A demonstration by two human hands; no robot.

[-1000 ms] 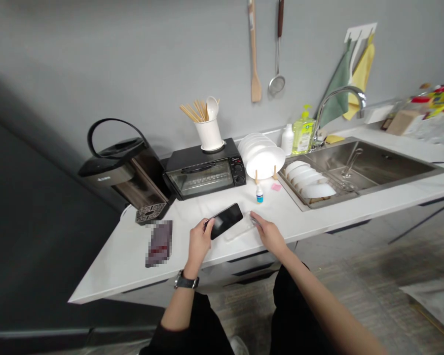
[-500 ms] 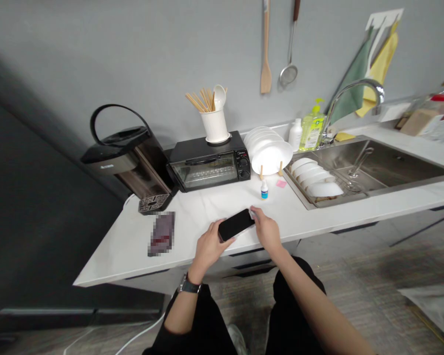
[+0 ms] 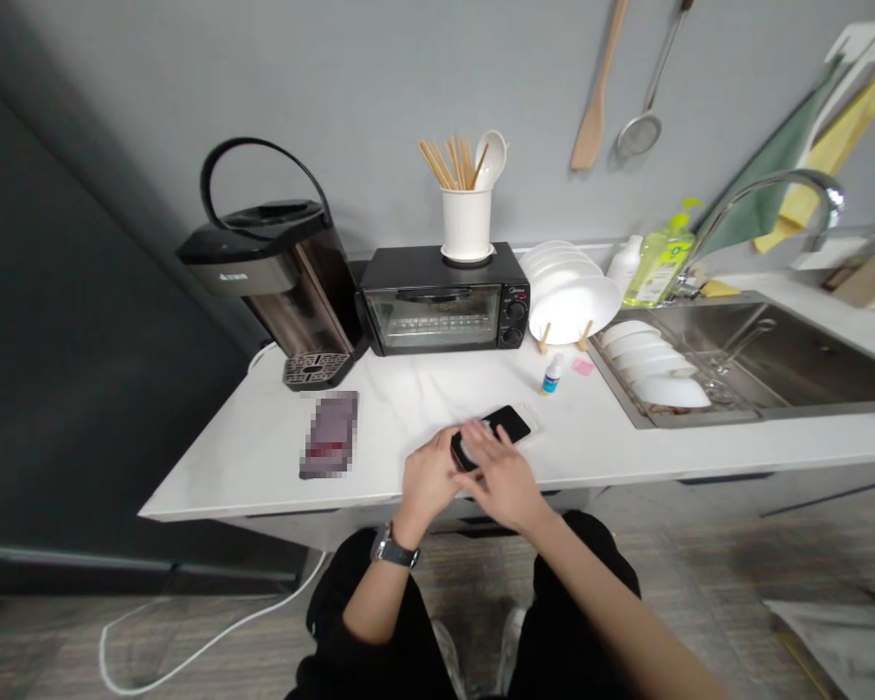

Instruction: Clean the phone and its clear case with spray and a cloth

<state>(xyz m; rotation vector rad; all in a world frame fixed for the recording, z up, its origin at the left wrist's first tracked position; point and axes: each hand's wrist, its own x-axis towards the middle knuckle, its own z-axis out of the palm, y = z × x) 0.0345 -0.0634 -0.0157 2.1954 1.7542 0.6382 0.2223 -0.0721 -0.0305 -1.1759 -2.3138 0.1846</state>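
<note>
A black-screened smartphone [image 3: 511, 424] lies slantwise near the counter's front edge, with a clear, flat piece [image 3: 531, 418] showing past its far right end. My left hand [image 3: 429, 478], wearing a watch, is closed on the phone's near left end. Over the screen reaches my right hand [image 3: 507, 476], its fingers bent and pressed down on the phone's left half. Something pale shows beneath those fingers, too covered to name. Beyond the phone stand a small bottle [image 3: 552, 374] with a blue label and a pink paper slip [image 3: 583, 367].
A toaster oven [image 3: 441, 301] carries a white utensil holder [image 3: 467, 222]. Left of it stand a water dispenser [image 3: 281, 282] and a blurred-out purple item [image 3: 330, 435]. Racked plates [image 3: 575, 309] and a sink [image 3: 809, 355] with bowls [image 3: 671, 392] are on the right.
My right hand has moved from the phone's right end leftward over its screen, close to my left hand. The clear piece now shows at the right end. The view has shifted.
</note>
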